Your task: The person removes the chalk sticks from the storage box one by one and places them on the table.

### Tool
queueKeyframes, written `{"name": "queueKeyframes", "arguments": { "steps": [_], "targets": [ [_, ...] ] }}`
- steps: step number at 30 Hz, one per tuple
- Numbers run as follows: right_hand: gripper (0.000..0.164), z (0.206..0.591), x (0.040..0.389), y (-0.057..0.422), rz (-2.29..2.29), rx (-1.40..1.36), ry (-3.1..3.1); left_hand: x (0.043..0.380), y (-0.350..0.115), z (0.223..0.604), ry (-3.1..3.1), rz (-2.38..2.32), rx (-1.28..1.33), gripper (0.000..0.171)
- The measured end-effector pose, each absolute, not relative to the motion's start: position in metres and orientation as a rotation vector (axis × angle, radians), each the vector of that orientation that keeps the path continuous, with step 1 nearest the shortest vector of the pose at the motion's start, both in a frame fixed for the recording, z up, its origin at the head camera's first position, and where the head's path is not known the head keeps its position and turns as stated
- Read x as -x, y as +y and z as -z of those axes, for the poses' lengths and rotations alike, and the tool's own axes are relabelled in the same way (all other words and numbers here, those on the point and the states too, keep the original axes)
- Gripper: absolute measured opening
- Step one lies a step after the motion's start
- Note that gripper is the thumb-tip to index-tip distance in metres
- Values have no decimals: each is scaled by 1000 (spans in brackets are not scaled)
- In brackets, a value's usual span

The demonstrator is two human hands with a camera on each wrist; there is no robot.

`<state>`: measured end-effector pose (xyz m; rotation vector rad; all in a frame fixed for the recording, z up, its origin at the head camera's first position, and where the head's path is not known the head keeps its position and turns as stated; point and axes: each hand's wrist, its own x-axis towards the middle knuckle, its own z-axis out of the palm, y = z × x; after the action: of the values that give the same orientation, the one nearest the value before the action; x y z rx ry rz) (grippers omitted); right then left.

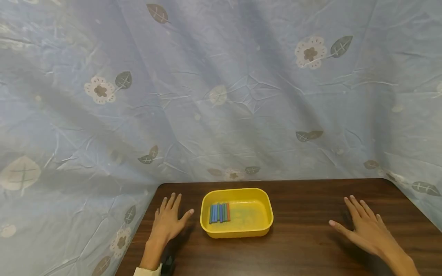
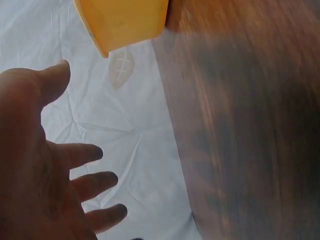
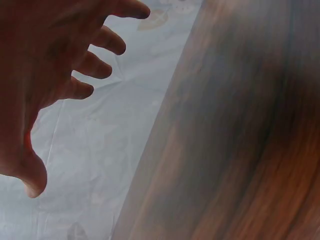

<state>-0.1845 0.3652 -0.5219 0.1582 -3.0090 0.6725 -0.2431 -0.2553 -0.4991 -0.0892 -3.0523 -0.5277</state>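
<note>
A yellow plastic tray [image 1: 238, 234] sits on the dark wooden table, left of the table's middle. Along its left side lie several thin sticks [image 1: 221, 213], blue, green and one orange-red, side by side like chalks or pastels. My left hand [image 1: 167, 222] is spread over the table just left of the tray, thumb toward it, holding nothing. In the left wrist view the tray's corner [image 2: 127, 22] shows beyond the thumb. Far to the right, my right hand [image 1: 367, 230] is also spread above the table, fingers apart, with nothing in it.
The brown wood-grain table [image 1: 300, 245] has rounded far corners. Behind it and at both sides hangs a pale blue-grey cloth [image 1: 235, 126] printed with leaves and flowers. A small black object [image 1: 168, 264] shows beside the left wrist.
</note>
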Motion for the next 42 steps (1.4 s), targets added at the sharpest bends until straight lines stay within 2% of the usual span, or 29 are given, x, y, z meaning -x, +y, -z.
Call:
{"name": "queueKeyframes", "arguments": {
  "steps": [15, 29, 42],
  "targets": [
    [98, 507, 197, 321, -875, -297, -2939, 248, -242, 500, -2967, 822, 240, 88],
    [95, 505, 208, 283, -924, -352, -2922, 248, -231, 500, -2937, 891, 253, 82],
    [85, 506, 219, 248, -1097, -447, -2863, 250, -227, 502, -2883, 1007, 298, 77]
  ]
}}
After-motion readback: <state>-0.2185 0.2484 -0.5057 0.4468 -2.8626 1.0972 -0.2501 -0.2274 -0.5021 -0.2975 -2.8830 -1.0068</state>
